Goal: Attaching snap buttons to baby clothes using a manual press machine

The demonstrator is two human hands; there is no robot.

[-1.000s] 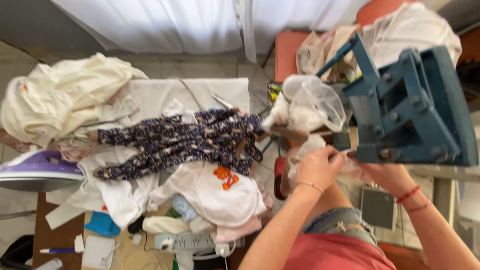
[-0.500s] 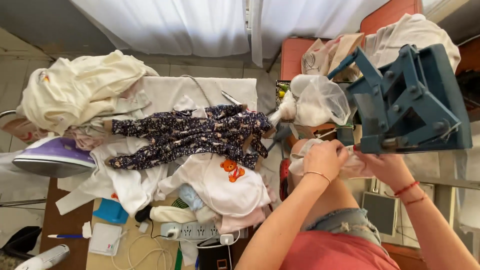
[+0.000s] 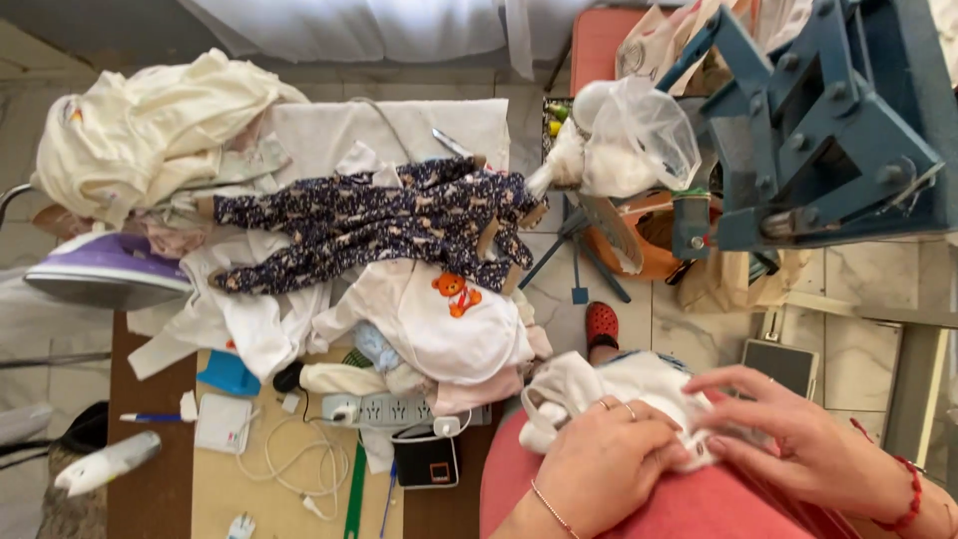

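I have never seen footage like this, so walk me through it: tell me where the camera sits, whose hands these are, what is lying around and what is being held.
The camera sits on a person's head and looks straight down, so you see that person's own two bare hands at the bottom. The left hand and the right hand both rest on a small white garment lying in the person's lap, pressing and gripping its cloth. To the left is a table piled with baby clothes: a dark patterned sleepsuit, a white bodysuit with an orange animal picture, and a cream heap of cloth. A purple iron stands at the far left, and a white power strip with cables lies near the table edge. At the upper right is a blue metal press machine, with a clear plastic bag beside it.
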